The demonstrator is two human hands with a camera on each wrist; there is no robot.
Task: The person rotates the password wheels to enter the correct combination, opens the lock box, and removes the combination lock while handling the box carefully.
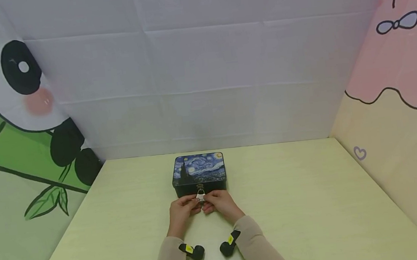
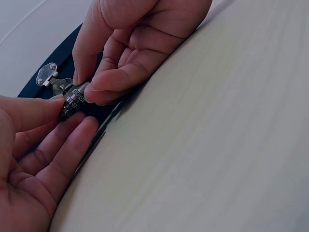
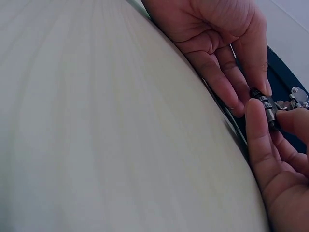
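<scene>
A small combination padlock (image 1: 201, 197) hangs by its shackle from the metal clasp (image 2: 47, 74) on the front of a dark blue tin box (image 1: 199, 170), whose lid bears a swirling starry-night painting. My left hand (image 1: 181, 211) pinches the lock's left end between thumb and fingers. On the other side, my right hand (image 1: 223, 204) pinches its right end with thumb and forefinger. Rows of numbered dials (image 2: 75, 99) face outward between the fingertips in the left wrist view. In the right wrist view the padlock (image 3: 265, 107) is partly covered by fingers. The lid is down.
The box stands toward the back of a pale wooden table (image 1: 296, 205). Behind it rises a white sheet wall (image 1: 203, 84), with cartoon-printed panels left (image 1: 6, 236) and right (image 1: 397, 144). Black wrist cameras (image 1: 197, 253) are strapped to both forearms.
</scene>
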